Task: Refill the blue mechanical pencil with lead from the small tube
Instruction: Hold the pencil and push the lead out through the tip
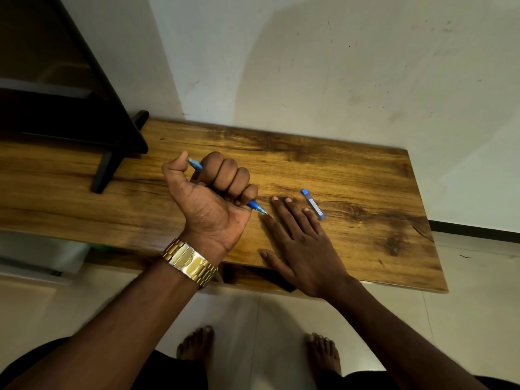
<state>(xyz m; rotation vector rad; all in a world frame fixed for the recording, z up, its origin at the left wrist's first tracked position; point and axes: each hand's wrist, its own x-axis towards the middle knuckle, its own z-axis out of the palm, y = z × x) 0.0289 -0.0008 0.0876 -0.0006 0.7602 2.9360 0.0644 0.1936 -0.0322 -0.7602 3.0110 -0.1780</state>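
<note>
A pale, scuffed wall rises behind the wooden table where I stand, my bare feet on the light tiled floor below its near edge. On the far left of the table sits a dark, slanted stand with one black foot reaching out across the grain. My left hand is curled into a fist around the blue mechanical pencil, palm turned up toward me, all four fingers wrapped over the barrel. The pencil runs through the fist at a slant: its top end pokes out beside my thumb, which rests against it, and its tapered tip comes out under my little finger, pointing down and to the right, close to the table. A gold watch band circles that wrist. My right hand lies flat on the table, palm down, fingers spread and holding nothing; its index finger lies just beside the pencil tip, though I cannot tell whether they touch. The small lead tube, clear with a blue cap at its far end, lies on its side on the table just beyond my right fingertips, near them but apart, angled in line with the fingers. The rest of the table surface to the right is bare wood with dark knots.
</note>
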